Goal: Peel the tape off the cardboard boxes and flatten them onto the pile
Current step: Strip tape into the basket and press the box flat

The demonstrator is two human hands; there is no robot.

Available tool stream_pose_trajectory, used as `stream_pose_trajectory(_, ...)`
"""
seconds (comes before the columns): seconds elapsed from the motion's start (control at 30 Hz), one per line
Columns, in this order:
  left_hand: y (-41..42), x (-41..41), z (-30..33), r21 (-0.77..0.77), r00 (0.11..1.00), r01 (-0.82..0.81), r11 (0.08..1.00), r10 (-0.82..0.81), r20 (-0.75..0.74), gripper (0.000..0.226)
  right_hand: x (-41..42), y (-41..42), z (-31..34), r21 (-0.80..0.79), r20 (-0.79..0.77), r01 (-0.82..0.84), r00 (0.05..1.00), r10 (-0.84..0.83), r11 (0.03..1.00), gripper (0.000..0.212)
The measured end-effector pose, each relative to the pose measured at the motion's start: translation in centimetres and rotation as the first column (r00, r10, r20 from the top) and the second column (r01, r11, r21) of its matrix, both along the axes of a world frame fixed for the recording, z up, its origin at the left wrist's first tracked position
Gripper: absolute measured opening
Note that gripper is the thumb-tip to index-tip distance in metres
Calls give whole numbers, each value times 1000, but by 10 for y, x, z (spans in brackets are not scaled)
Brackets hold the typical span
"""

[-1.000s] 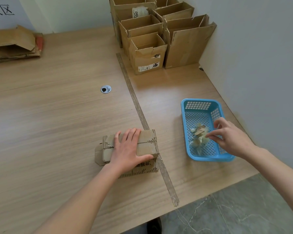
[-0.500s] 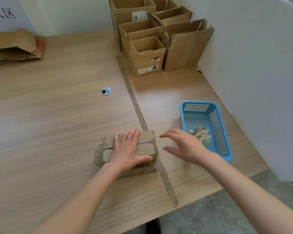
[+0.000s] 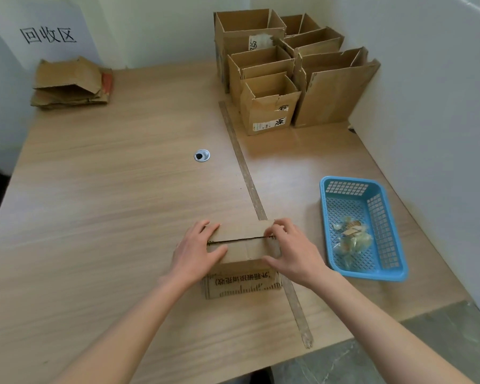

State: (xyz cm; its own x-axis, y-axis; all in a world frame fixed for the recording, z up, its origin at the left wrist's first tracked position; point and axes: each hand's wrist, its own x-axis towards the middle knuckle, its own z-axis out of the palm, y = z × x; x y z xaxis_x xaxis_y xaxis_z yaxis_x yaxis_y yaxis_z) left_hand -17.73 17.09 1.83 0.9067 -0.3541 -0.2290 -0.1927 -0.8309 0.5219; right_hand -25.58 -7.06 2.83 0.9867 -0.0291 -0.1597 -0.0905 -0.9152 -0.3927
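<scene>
A small cardboard box (image 3: pixel 244 249) stands near the table's front edge, its top flaps closed along a dark seam and printed text on its near side. My left hand (image 3: pixel 196 252) grips the box's left end, thumb on the near flap and fingers over the top. My right hand (image 3: pixel 290 249) holds the right end, its fingertips curled at the seam and thumb on the near side. The pile of flattened cardboard (image 3: pixel 71 84) lies at the far left corner under a sign.
Several open cardboard boxes (image 3: pixel 283 70) stand at the back right against the wall. A blue plastic basket (image 3: pixel 394 268) with crumpled tape scraps sits right of the box. A strip of tape (image 3: pixel 250 178) runs down the table. A metal grommet (image 3: pixel 201 155) sits mid-table.
My right hand left the blue basket and came left onto the box's right end. The box now sits squarer, with its seam facing up. My left hand shifted to the left end.
</scene>
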Motion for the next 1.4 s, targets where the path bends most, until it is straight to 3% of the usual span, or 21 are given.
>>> stream_pose_trajectory(0.13, -5, -8, 3, -63, 986, -165, 984, 163, -33, 81, -5, 1, 0, 105, 2, 136, 991, -137, 985, 89)
stream_pose_trajectory(0.3, -6, -7, 6, -179, 952, -285, 942, 257, -166, 80, -8, 13, 4, 345, 156, 158, 962, -223, 925, 80)
stream_pose_trajectory(0.37, -6, -5, 8, -188, 939, -328, 926, 299, -168, 74, -7, 18, 8, 479, 148, 228, 931, -334, 848, 72)
stream_pose_trajectory(0.47, -7, -2, 9, -205, 914, -374, 905, 322, -246, 71, -4, 27, 16, 700, -14, 356, 873, -487, 619, 49)
stream_pose_trajectory(0.53, -7, 1, 11, -254, 877, -429, 867, 332, -349, 70, -4, 29, 17, 754, -124, 420, 846, -519, 505, 34)
stream_pose_trajectory(0.57, -7, 1, 11, -265, 865, -437, 860, 321, -385, 70, -6, 29, 15, 748, -158, 437, 849, -505, 499, 31)
stream_pose_trajectory(0.63, -7, 1, 10, -246, 871, -403, 881, 286, -400, 75, -10, 27, 10, 660, -156, 419, 889, -431, 624, 35)
stream_pose_trajectory(0.73, -10, -3, 8, -176, 913, -310, 934, 242, -328, 92, -17, 25, 5, 453, -137, 314, 949, -283, 834, 70)
stream_pose_trajectory(0.8, -15, -7, 8, -140, 939, -245, 959, 198, -282, 111, -21, 23, 3, 374, -131, 246, 969, -212, 894, 98)
stream_pose_trajectory(0.9, -19, -18, 2, -3, 982, -91, 996, 89, -168, 126, -27, 24, 0, 313, -108, 240, 970, -217, 919, 120)
stream_pose_trajectory(1.0, -17, -30, -7, 137, 997, -54, 989, 61, -50, 117, -29, 34, -1, 67, -44, 318, 948, -316, 946, 118)
stream_pose_trajectory(1.1, -12, -34, -10, -9, 988, -140, 990, 139, -71, 94, -29, 43, -4, -77, 6, 352, 936, -353, 933, 101)
stream_pose_trajectory(1.17, -3, -26, -7, -205, 941, -321, 925, 288, -177, 77, -27, 38, -3, 35, -22, 412, 911, -411, 911, 89)
stream_pose_trajectory(1.23, 10, -12, -1, -325, 869, -488, 810, 414, -273, 62, -24, 26, 1, 255, -11, 477, 871, -491, 841, 77)
stream_pose_trajectory(1.33, 27, 7, 9, -413, 857, -513, 752, 420, -299, 52, -12, 7, 18, 508, -66, 515, 822, -565, 690, 65)
stream_pose_trajectory(1.4, 30, 15, 18, -471, 865, -502, 726, 415, -282, 52, 0, 1, 30, 548, -35, 470, 839, -543, 692, 63)
